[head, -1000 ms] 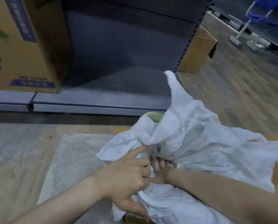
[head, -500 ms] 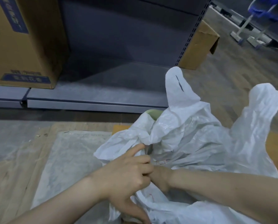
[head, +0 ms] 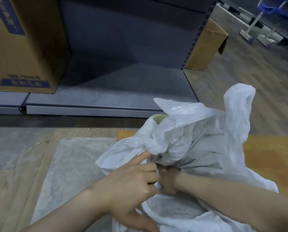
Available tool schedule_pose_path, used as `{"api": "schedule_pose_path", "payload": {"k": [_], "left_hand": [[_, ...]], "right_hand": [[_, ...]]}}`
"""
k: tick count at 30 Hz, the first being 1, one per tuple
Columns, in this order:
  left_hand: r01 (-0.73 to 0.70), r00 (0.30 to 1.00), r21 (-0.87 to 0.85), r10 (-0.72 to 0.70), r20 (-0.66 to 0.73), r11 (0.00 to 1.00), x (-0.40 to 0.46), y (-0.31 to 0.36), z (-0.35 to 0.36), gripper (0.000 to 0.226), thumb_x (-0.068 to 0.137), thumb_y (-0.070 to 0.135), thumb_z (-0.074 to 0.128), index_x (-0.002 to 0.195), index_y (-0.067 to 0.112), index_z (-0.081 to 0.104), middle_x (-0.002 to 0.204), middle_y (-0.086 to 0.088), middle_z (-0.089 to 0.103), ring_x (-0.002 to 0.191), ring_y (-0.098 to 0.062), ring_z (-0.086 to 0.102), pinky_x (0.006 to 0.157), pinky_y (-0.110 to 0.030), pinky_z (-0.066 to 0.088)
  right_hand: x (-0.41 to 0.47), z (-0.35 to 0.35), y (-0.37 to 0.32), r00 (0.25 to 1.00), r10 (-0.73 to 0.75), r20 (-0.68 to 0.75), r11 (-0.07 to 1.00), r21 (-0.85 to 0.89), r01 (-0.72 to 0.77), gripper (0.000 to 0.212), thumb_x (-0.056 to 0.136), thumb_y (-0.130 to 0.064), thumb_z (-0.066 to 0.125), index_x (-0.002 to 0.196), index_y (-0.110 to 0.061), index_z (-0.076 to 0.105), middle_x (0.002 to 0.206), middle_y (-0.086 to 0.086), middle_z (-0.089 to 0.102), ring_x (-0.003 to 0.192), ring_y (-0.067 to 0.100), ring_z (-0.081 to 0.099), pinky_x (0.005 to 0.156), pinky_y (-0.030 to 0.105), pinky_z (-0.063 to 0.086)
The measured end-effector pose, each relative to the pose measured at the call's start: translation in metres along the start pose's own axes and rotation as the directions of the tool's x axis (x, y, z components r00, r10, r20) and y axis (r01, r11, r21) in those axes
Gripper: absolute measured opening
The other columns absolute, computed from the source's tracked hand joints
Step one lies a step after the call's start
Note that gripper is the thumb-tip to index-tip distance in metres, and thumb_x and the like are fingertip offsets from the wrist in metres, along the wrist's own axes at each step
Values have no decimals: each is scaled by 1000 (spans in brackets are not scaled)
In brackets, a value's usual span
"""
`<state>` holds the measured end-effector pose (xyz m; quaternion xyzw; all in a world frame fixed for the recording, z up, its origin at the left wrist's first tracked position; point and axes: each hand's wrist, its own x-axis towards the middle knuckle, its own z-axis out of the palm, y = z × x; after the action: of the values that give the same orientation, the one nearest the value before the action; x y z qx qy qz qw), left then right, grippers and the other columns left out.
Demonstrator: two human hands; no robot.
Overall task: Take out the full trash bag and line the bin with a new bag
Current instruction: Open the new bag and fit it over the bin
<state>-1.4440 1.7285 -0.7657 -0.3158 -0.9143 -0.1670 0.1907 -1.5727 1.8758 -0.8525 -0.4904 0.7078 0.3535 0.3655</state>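
Two hands meet at the gathered neck of the white trash bag (head: 198, 144): the left hand (head: 131, 183) pinches the plastic with curled fingers, forefinger out, while the right hand (head: 167, 181) is half buried in folds, its grip untellable. The bag hides all but a pale green bin rim (head: 158, 118); bare wooden floor (head: 19, 164) lies open leftward, and the grey shelf base (head: 93, 109) edges the far side.

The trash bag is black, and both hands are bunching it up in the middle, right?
Not quite. The head view shows the trash bag is white, not black. The rest holds: the left hand and the right hand are both bunching it up in the middle, where the plastic gathers into tight folds.
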Motion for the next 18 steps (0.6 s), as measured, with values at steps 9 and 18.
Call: {"api": "schedule_pose_path", "payload": {"k": [9, 18], "left_hand": [[-32, 990, 184, 5, 142, 982, 10, 27, 4, 53, 80, 70, 31, 76, 28, 64, 76, 9, 56, 74, -11, 54, 106, -43, 27], [-16, 923, 129, -35, 382, 992, 15, 38, 5, 14, 78, 44, 52, 77, 33, 60, 67, 11, 53, 60, -11, 51, 65, -24, 45]], "right_hand": [[-179, -29, 67, 837, -116, -535, 968, 128, 216, 64, 81, -76, 39, 137, -44, 38, 149, -8, 38, 138, 10, 32, 112, 27, 30], [-178, 114, 62, 554, 207, -806, 845, 433, 313, 117, 66, -66, 68, 146, -44, -14, 155, -3, -30, 148, 22, -11, 111, 20, 30]]}}
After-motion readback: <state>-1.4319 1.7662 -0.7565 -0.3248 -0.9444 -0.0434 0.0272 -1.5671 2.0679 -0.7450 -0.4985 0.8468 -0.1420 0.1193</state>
